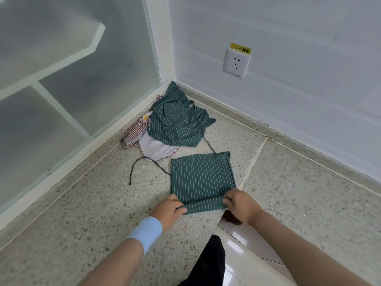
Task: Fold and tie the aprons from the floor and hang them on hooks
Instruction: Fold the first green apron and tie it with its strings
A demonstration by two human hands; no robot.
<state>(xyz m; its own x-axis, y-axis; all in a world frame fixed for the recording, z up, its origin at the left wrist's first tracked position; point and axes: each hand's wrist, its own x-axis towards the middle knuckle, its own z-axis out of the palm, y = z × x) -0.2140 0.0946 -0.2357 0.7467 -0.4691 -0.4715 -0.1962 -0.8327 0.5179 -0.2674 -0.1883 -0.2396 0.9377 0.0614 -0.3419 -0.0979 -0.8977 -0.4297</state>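
Pinching near hem of folded green white-striped cotton apron (pixel 203 178): left hand (pixel 168 211) and right hand (pixel 240 205) each closed on one corner. Roll evenly, edges aligned, ties free. Beyond apron: crumpled apron heap (pixel 177 122) in speckled floor (pixel 92 203) corner.

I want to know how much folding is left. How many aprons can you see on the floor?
3. A folded green striped apron held at its near edge by both hands; a crumpled green striped one in the corner; a red checked one under it. More may be hidden beneath.
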